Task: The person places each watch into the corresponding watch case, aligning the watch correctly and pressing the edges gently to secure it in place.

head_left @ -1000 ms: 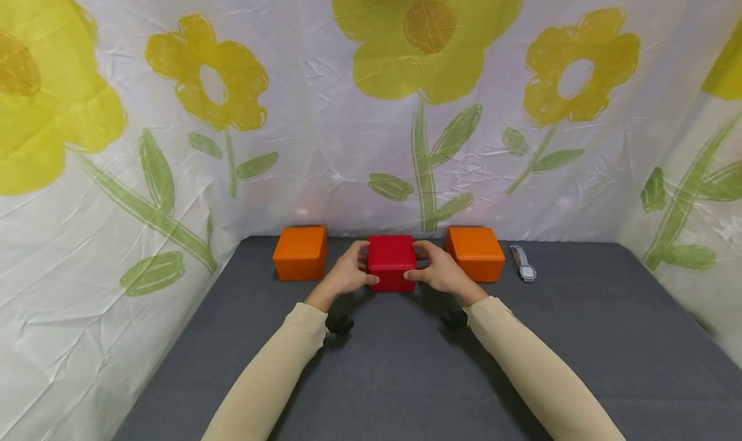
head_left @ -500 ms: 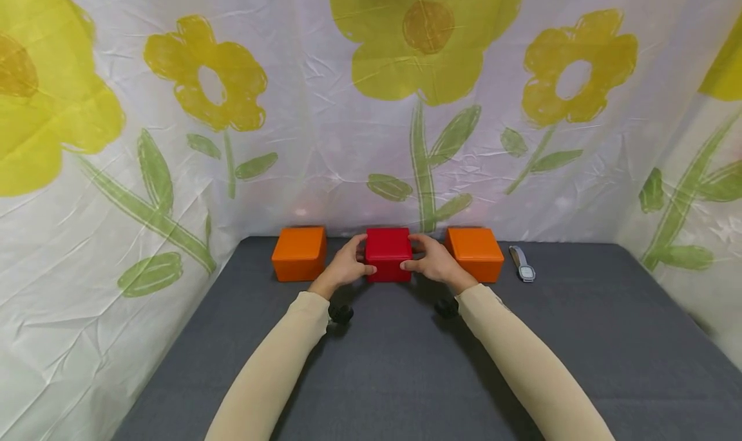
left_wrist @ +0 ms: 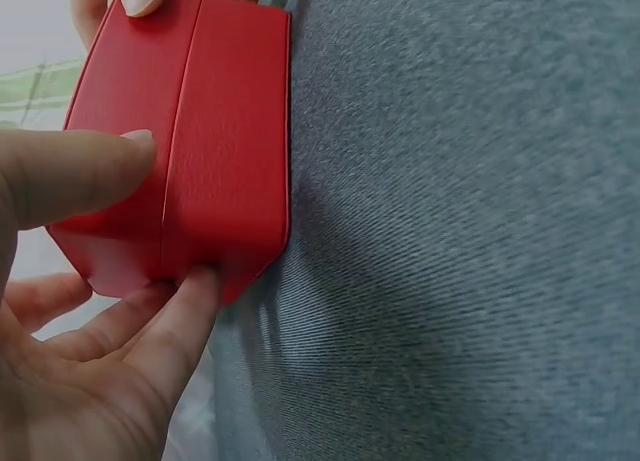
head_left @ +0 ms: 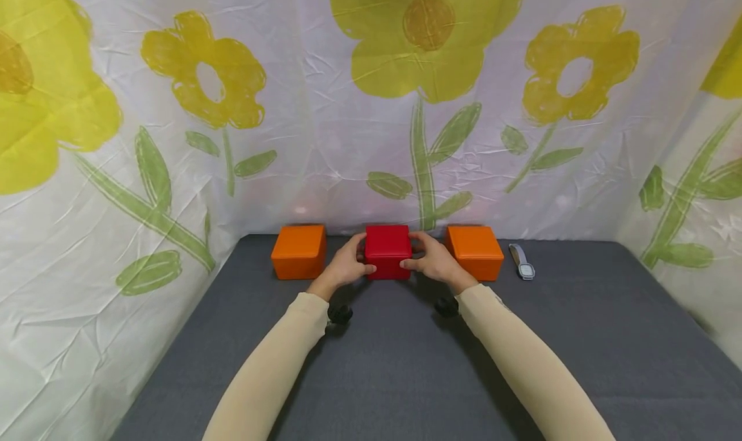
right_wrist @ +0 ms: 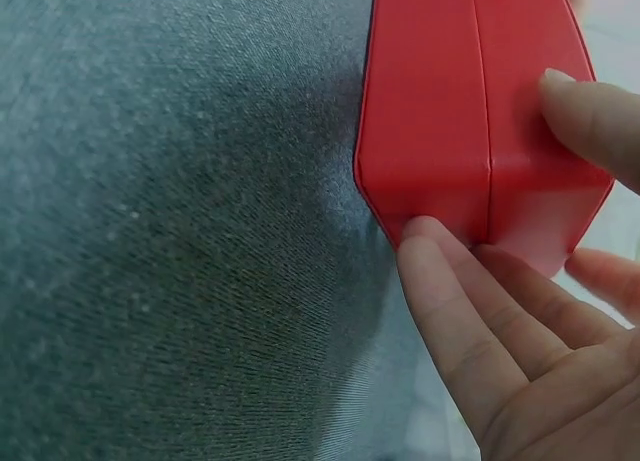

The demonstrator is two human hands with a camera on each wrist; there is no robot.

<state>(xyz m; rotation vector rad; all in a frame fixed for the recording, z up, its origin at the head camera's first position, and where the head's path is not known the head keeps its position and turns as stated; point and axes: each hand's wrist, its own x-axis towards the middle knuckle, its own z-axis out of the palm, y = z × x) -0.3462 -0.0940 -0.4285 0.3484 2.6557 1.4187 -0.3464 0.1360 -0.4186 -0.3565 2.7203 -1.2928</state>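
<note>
A red box (head_left: 388, 251) with a seam around its sides stands at the back middle of the dark grey table. My left hand (head_left: 346, 264) grips it from the left, thumb on the front face and fingers along the side. From the right my right hand (head_left: 435, 261) holds it the same way. In the left wrist view the left thumb (left_wrist: 90, 171) presses above the seam while fingertips touch the side below it. The right wrist view has the right hand's fingers (right_wrist: 470, 311) on the side of the box, and its thumb on the front. The lid is down.
Orange boxes stand on either side, one at the left (head_left: 299, 252) and one at the right (head_left: 475, 253). A watch (head_left: 523, 262) with a light strap lies right of the right orange box. A flower-printed curtain (head_left: 324, 138) hangs behind the table (head_left: 377, 364).
Both hands have pushed the red box back toward the curtain, level with the orange boxes. Over the last half second, box and hands have stayed nearly still.
</note>
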